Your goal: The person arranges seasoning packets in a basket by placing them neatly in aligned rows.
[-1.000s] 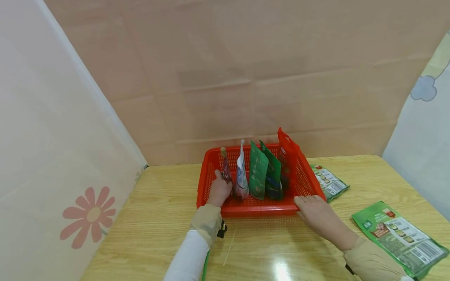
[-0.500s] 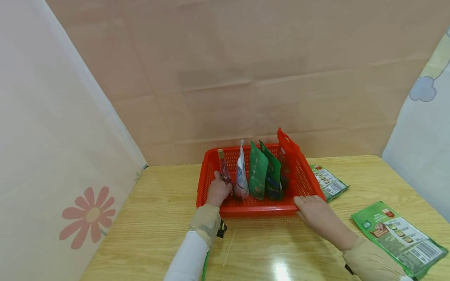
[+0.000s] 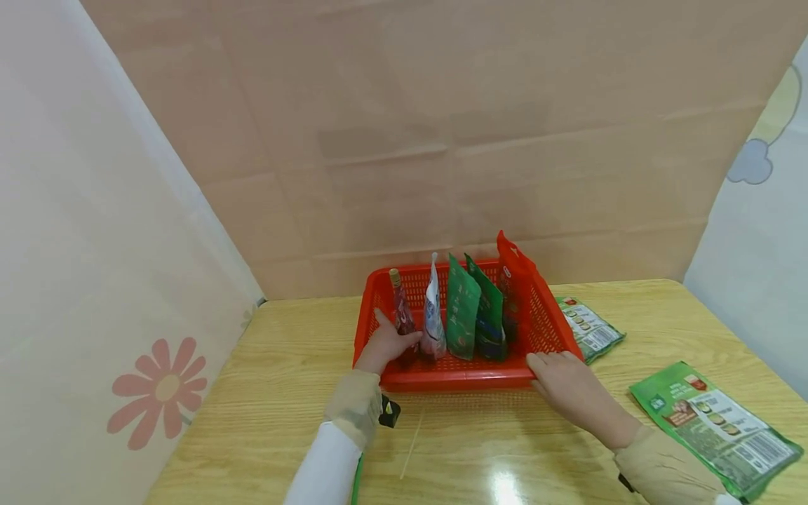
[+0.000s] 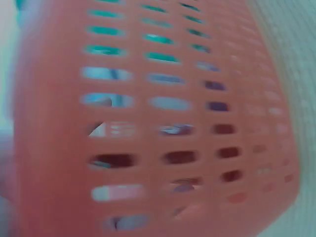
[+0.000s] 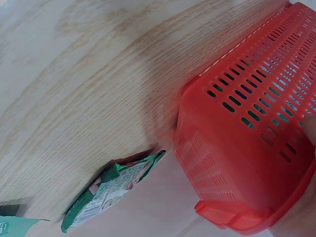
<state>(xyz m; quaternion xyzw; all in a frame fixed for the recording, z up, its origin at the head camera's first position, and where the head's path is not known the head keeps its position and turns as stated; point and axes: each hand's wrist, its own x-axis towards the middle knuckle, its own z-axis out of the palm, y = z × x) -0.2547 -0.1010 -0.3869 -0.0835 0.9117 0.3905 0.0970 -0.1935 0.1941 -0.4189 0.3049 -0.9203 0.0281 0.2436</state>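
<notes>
Slim dark-red bottle w/ tan cap point(image 3: 402, 313) stands slightly tilted, L end of red plastic mesh basket point(image 3: 463, 381). L hand point(image 3: 385, 345) spread beside it, no firm hold visible; R hand point(image 3: 564, 377) grips front rim. Packing prob. mostly done: white pouch point(image 3: 433, 319), 2 green pouches point(image 3: 463, 308), red pouch point(image 3: 515, 280) upright inside; 2 flat green plastic pkts point(image 3: 716, 424) left outside on wood-grain surface point(image 3: 278, 393).

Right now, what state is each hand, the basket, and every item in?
Left hand: fingers and thumb spread at the bottle
Right hand: gripping the basket rim
Red basket: upright, loaded
Bottle: stoppered, tilted
White pouch: standing
Left green pouch: standing
Right green pouch: standing, leaning
Red pouch: standing, top above rim
Far green packet: lying, partly hidden
Near green packet: lying, barcode up
</notes>
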